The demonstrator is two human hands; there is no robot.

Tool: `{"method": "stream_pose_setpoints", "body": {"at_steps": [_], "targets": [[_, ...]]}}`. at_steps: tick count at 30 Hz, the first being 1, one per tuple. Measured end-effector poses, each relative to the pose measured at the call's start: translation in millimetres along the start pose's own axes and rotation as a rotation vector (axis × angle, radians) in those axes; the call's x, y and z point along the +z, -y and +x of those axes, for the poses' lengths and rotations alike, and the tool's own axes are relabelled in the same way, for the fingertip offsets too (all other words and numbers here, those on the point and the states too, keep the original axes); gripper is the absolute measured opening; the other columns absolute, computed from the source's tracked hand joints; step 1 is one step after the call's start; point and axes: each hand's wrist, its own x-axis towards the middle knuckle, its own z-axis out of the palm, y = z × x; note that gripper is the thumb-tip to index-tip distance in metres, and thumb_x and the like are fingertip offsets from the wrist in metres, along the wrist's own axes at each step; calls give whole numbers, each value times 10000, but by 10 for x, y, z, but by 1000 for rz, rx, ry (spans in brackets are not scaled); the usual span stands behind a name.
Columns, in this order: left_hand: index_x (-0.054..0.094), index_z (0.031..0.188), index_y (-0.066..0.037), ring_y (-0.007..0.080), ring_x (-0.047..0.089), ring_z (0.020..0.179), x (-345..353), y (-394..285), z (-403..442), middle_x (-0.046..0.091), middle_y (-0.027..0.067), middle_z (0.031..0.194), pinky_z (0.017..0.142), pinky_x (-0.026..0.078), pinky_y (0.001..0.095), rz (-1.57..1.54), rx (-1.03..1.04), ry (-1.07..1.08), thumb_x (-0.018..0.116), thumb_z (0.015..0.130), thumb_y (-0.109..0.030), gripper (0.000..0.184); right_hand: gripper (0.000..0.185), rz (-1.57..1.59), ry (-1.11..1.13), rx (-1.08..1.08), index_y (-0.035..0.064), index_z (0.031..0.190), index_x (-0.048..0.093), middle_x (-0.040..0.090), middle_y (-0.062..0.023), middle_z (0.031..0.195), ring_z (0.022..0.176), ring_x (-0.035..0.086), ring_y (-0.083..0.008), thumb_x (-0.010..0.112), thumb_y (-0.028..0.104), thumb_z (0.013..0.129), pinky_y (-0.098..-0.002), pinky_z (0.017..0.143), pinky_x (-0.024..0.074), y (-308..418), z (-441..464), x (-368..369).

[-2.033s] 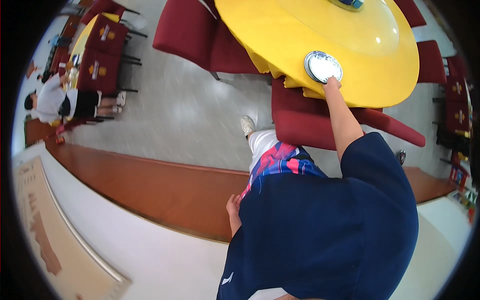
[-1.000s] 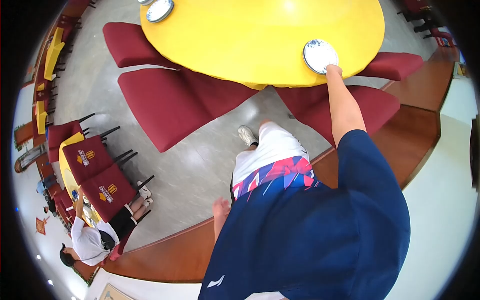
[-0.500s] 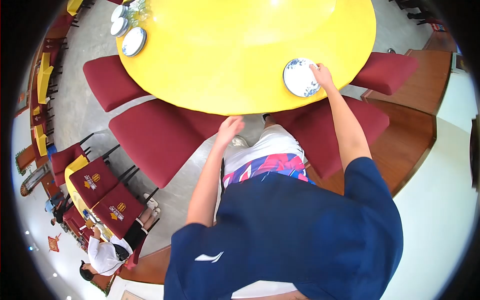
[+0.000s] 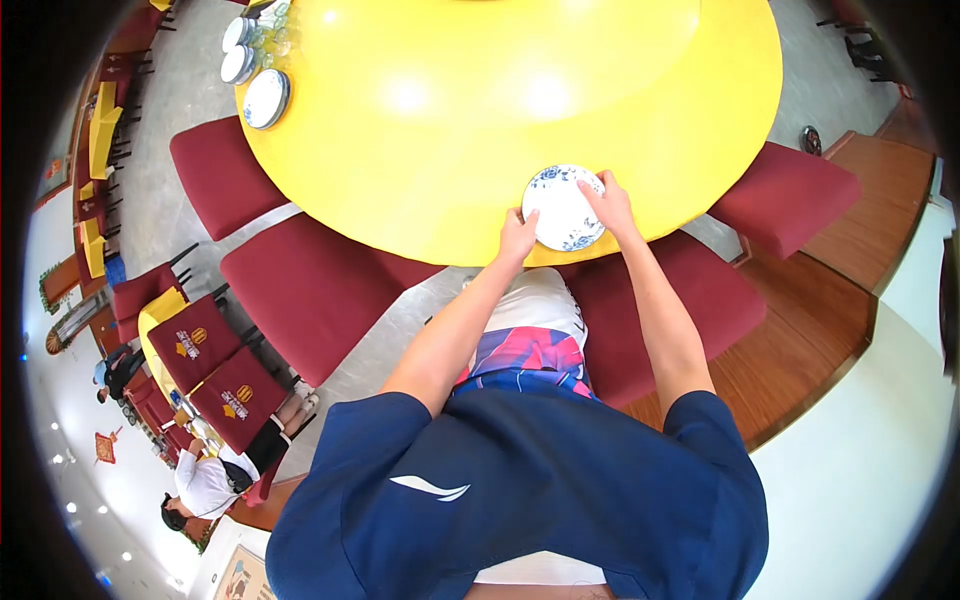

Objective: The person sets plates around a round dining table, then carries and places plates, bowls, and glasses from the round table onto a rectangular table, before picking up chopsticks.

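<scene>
A round white plate (image 4: 562,215) with blue floral patterns is between my two hands, over the near edge of the yellow round table (image 4: 450,170). My left hand (image 4: 516,237) grips its left rim, the thumb lying on top. At the right rim, my right hand (image 4: 609,206) is closed on the plate, its thumb reaching over the upper face. The fingers underneath are hidden. Whether the plate rests on the table or is lifted, I cannot tell, nor whether others are stacked beneath it.
At the table's far left stand stacks of similar plates (image 4: 266,99) beside several clear glasses (image 4: 272,45). Dark red chairs (image 4: 312,290) ring the near side. A person in a white top (image 4: 205,485) is at another table on the lower left.
The plate has moved left and toward me in my right hand. My left hand, empty before and below the table edge, has come up and taken hold of its left rim.
</scene>
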Motion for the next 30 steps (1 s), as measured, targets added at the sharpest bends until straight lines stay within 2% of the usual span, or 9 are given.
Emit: {"method": "stream_pose_setpoints", "body": {"at_steps": [3, 6, 10, 12, 14, 21, 25, 27, 30], "targets": [[500, 1115, 67, 255, 601, 987, -278, -246, -170, 613, 218, 1062, 852, 459, 342, -3, 121, -86, 539, 921, -290, 408, 430, 172, 21, -3, -26, 1021, 542, 654, -230, 898, 862, 655, -330, 648, 348, 837, -383, 750, 505, 185, -48, 280], [498, 1123, 52, 230, 597, 955, -686, -420, -344, 614, 191, 1045, 837, 460, 334, -116, 242, -95, 495, 945, -270, 367, 385, 267, 64, -48, -26, 1054, 543, 640, -158, 934, 867, 622, -192, 621, 307, 877, -314, 761, 492, 580, -136, 520], [492, 1150, 35, 207, 581, 943, -1301, -584, -594, 607, 158, 1038, 840, 455, 323, -215, 328, -147, 484, 950, -245, 344, 358, 480, 156, -202, -24, 1114, 533, 630, -123, 990, 900, 598, -156, 592, 260, 904, -290, 783, 482, 1069, -303, 919], [491, 1159, 29, 190, 561, 962, -1698, -696, -846, 597, 138, 1043, 857, 443, 315, -295, 393, -204, 481, 950, -229, 332, 352, 678, 263, -169, -24, 1146, 530, 627, -117, 1005, 914, 585, -153, 593, 219, 900, -283, 798, 473, 1411, -520, 1128], [491, 1164, 24, 186, 551, 986, -2084, -710, -1109, 589, 137, 1067, 869, 435, 310, -353, 458, -255, 487, 946, -225, 331, 341, 664, 303, -200, -21, 1140, 533, 622, -112, 1008, 916, 579, -149, 590, 217, 903, -280, 801, 471, 1850, -811, 1268], [367, 1378, -29, 231, 497, 1165, -3590, -218, -2365, 479, 148, 1311, 988, 403, 332, -752, 703, -355, 484, 932, -124, 471, 355, 651, 487, -275, 0, 1181, 507, 600, -102, 1064, 944, 564, -143, 569, 232, 920, -279, 822, 462, 2907, -2239, 2334], [390, 1365, -31, 222, 489, 1179, -4491, 450, -3088, 473, 148, 1317, 985, 404, 331, -917, 680, -435, 471, 931, -119, 450, 428, 528, 663, -421, 67, 1330, 449, 589, -96, 1140, 1017, 544, -133, 549, 193, 933, -277, 890, 442, 3276, -3119, 3221], [390, 1362, -28, 234, 506, 1160, -4774, 767, -3338, 473, 153, 1314, 971, 421, 334, -962, 669, -489, 456, 935, -114, 441, 447, 582, 872, -265, 90, 1372, 405, 555, -74, 1205, 1065, 524, -124, 527, 173, 949, -274, 917, 436, 3387, -3436, 3591], [375, 1368, -30, 241, 512, 1154, -5183, 1211, -3758, 472, 157, 1312, 961, 433, 340, -1043, 568, -650, 416, 949, -103, 427, 435, 476, 961, -361, 81, 1365, 407, 563, -74, 1196, 1066, 529, -122, 516, 173, 954, -276, 917, 438, 3393, -3837, 4187]]}}
